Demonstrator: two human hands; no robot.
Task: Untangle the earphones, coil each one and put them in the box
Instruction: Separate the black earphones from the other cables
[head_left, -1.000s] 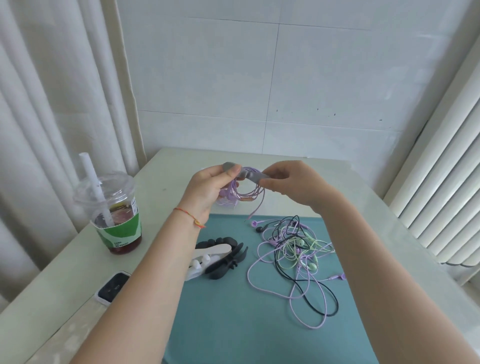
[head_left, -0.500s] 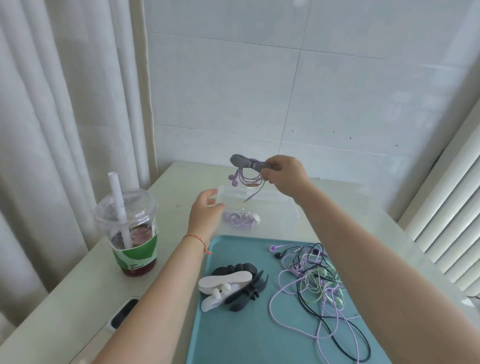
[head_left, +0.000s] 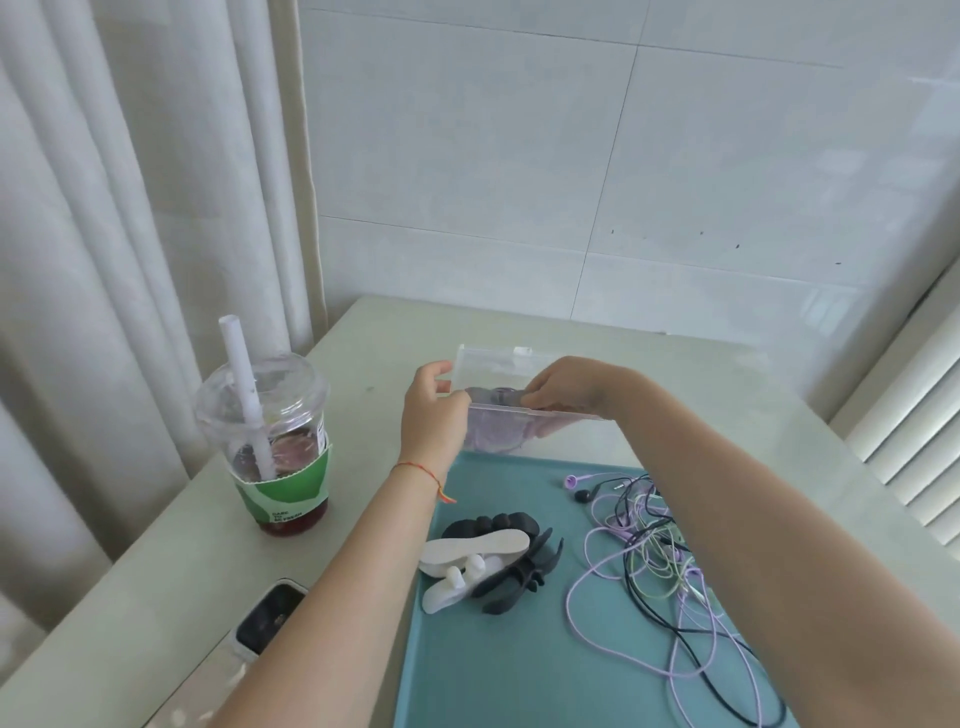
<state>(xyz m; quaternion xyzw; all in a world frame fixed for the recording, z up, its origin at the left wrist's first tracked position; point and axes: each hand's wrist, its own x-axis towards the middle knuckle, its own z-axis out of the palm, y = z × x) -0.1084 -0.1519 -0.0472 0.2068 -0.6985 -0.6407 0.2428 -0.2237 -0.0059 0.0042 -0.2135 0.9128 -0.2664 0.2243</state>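
The left hand steadied the clear box on the counter while the right hand, grip pinched on a coiled earphone (purple), lowered it inside.

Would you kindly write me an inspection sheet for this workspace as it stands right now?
Surface: pale table with a teal mat on it.
Job's things: clear box at the mat's far edge, lid up, purple coils inside; tangled earphones on the mat.
Clutter: black and white clips on the mat; iced drink and phone left of it.
Grips: left hand holds the box's left end; right hand reaches into the box, contents of its grip unclear.
Cables: purple, green and black earphone leads intertwined.
Surroundings: curtain, tiled wall, blinds.
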